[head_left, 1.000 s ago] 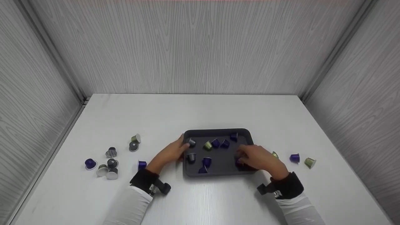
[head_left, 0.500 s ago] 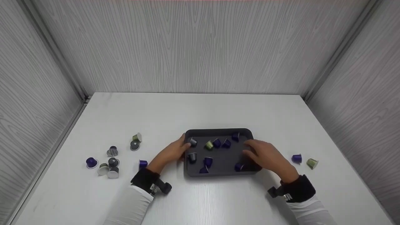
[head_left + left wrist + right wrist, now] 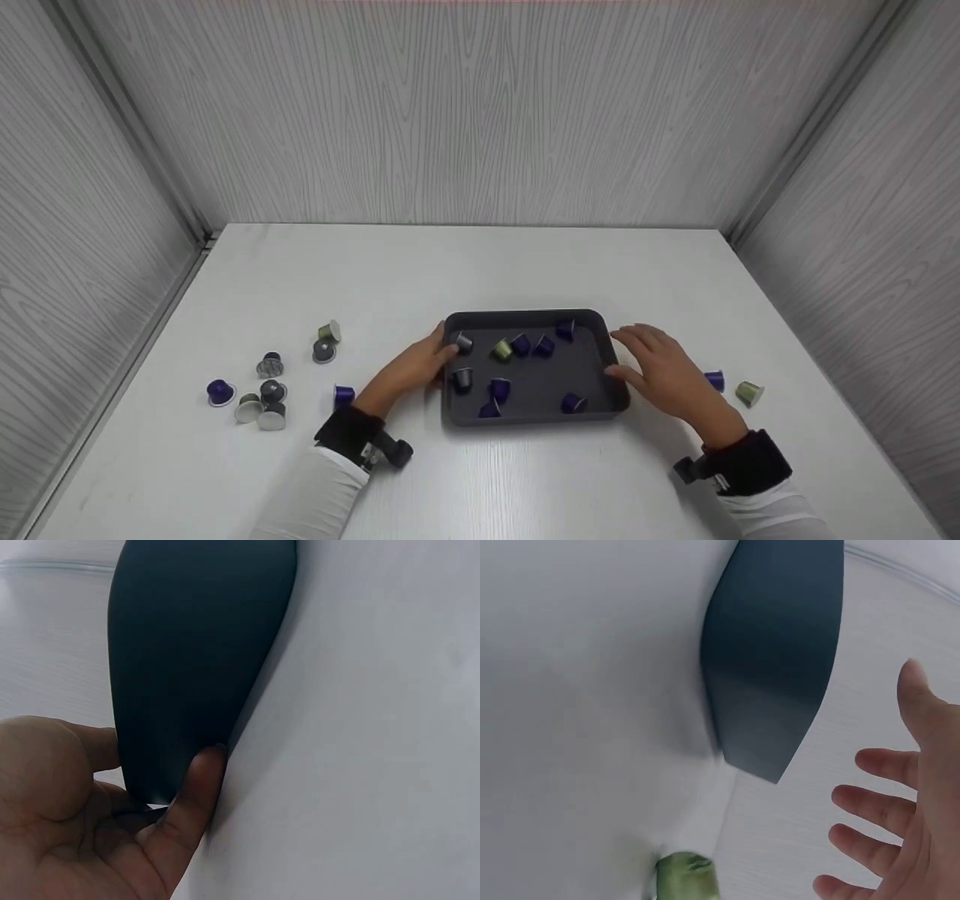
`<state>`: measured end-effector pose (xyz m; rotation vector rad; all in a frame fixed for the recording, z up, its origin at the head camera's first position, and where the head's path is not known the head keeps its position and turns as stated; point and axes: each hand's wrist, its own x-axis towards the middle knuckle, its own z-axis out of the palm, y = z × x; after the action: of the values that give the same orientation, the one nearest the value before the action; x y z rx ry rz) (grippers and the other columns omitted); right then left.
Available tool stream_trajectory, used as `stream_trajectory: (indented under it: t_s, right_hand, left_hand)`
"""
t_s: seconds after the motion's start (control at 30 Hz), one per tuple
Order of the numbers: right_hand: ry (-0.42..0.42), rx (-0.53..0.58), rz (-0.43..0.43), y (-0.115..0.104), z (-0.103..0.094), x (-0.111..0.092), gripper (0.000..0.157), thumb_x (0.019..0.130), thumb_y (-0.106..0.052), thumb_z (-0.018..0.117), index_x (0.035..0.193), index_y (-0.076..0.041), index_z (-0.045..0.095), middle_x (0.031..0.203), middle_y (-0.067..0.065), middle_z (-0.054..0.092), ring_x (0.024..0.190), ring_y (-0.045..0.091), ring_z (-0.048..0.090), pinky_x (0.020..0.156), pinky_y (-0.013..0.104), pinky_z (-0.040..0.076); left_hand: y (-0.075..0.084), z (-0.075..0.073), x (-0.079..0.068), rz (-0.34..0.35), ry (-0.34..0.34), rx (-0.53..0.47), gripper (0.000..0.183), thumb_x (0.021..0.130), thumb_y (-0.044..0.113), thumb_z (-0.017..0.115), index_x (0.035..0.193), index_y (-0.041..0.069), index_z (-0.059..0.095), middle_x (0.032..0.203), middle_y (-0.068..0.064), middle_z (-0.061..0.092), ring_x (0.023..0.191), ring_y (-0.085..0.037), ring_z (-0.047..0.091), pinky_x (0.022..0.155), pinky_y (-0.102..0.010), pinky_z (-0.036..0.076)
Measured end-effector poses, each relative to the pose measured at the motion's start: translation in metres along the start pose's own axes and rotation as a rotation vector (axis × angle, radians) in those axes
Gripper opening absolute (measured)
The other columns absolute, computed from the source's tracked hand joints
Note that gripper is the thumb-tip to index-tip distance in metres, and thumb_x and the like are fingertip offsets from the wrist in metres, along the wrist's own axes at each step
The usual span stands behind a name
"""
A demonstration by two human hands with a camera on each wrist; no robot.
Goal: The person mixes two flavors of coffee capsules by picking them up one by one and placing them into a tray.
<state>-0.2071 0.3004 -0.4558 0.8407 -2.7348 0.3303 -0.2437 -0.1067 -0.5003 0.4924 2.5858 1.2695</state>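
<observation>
A dark grey tray [image 3: 536, 421] lies on the white table with several coffee capsules in it: purple ones such as the purple capsule [image 3: 574, 403], a green capsule [image 3: 502, 349] and a dark grey capsule [image 3: 463, 379]. My left hand [image 3: 409, 367] grips the tray's left side, thumb over the rim; the left wrist view shows fingers on both sides of the tray wall [image 3: 195, 652]. Just off the right end, my right hand [image 3: 664, 375] has its fingers spread and holds nothing. A green capsule [image 3: 686, 877] stands near it in the right wrist view.
Left of the tray lie several loose capsules, among them a purple capsule [image 3: 220, 391], a silver capsule [image 3: 270, 365] and a green capsule [image 3: 328, 331]. On the right are a purple capsule [image 3: 715, 380] and another green capsule [image 3: 749, 392]. Grey panels [image 3: 480, 112] enclose the table.
My right hand has let go of a purple capsule in the tray's lower right corner and moved right, out past the rim, its fingers spreading. The left hand stays on the tray.
</observation>
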Motion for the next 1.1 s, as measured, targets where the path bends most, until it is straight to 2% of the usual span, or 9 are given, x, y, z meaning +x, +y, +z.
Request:
stream_trajectory:
  t_s: [0.1,0.2,0.33,0.57,0.73,0.9,1.1]
  right_hand:
    - [0.012,-0.013,-0.009,0.009,0.001,-0.005,0.060,0.094,-0.039,0.065,0.140,-0.005,0.050,0.136,0.018,0.051,0.130,0.040,0.042,0.104,0.059,0.033]
    - [0.019,-0.006,-0.006,0.018,0.002,-0.010,0.059,0.094,-0.035,0.066,0.141,-0.005,0.049,0.136,0.020,0.051,0.129,0.042,0.043,0.104,0.059,0.033]
    - [-0.008,-0.033,0.060,0.029,0.003,-0.019,0.059,0.096,-0.036,0.062,0.143,-0.005,0.047,0.139,0.022,0.049,0.130,0.044,0.040,0.104,0.061,0.031]
    - [-0.177,-0.067,0.292,0.040,-0.002,-0.033,0.065,0.102,-0.050,0.042,0.154,-0.014,0.028,0.155,0.022,0.028,0.141,0.048,0.019,0.103,0.075,0.014]
    - [-0.291,-0.046,0.433,0.047,-0.008,-0.039,0.074,0.101,-0.060,0.032,0.157,-0.016,0.016,0.159,0.024,0.015,0.142,0.052,0.007,0.102,0.078,0.004]
    - [-0.369,-0.002,0.512,0.053,-0.011,-0.042,0.079,0.099,-0.064,0.032,0.157,-0.012,0.014,0.157,0.029,0.011,0.138,0.059,0.004,0.099,0.080,0.004]
    - [-0.438,0.034,0.544,0.063,-0.009,-0.047,0.087,0.096,-0.067,0.035,0.155,-0.006,0.017,0.154,0.034,0.014,0.134,0.065,0.008,0.097,0.082,0.011]
  left_hand:
    - [0.000,0.000,-0.001,-0.005,0.001,-0.008,0.058,0.105,0.028,0.045,0.153,0.003,0.023,0.128,-0.027,0.057,0.101,-0.035,0.063,0.089,-0.047,0.050]
    - [0.001,0.000,-0.001,-0.018,-0.002,0.002,0.063,0.106,0.029,0.044,0.154,-0.001,0.018,0.134,-0.028,0.053,0.107,-0.035,0.061,0.093,-0.047,0.047]
    - [0.002,0.000,-0.001,-0.027,-0.001,0.026,0.066,0.106,0.030,0.043,0.154,-0.004,0.014,0.139,-0.029,0.048,0.114,-0.036,0.057,0.097,-0.047,0.044]
    - [0.004,0.001,-0.001,-0.095,-0.030,-0.026,0.068,0.106,0.030,0.043,0.155,0.000,0.009,0.142,-0.025,0.047,0.097,-0.029,0.062,0.084,-0.041,0.051]
    - [0.003,0.001,-0.001,-0.077,-0.014,0.000,0.067,0.106,0.030,0.044,0.155,-0.002,0.012,0.140,-0.025,0.049,0.101,-0.030,0.061,0.087,-0.042,0.049]
    - [0.004,0.001,-0.002,-0.070,-0.008,0.000,0.066,0.106,0.029,0.044,0.155,-0.002,0.013,0.137,-0.027,0.050,0.098,-0.033,0.062,0.087,-0.043,0.049]
    - [0.005,0.000,-0.002,-0.065,-0.005,0.013,0.066,0.106,0.028,0.044,0.153,-0.006,0.013,0.141,-0.030,0.045,0.111,-0.036,0.058,0.096,-0.045,0.045]
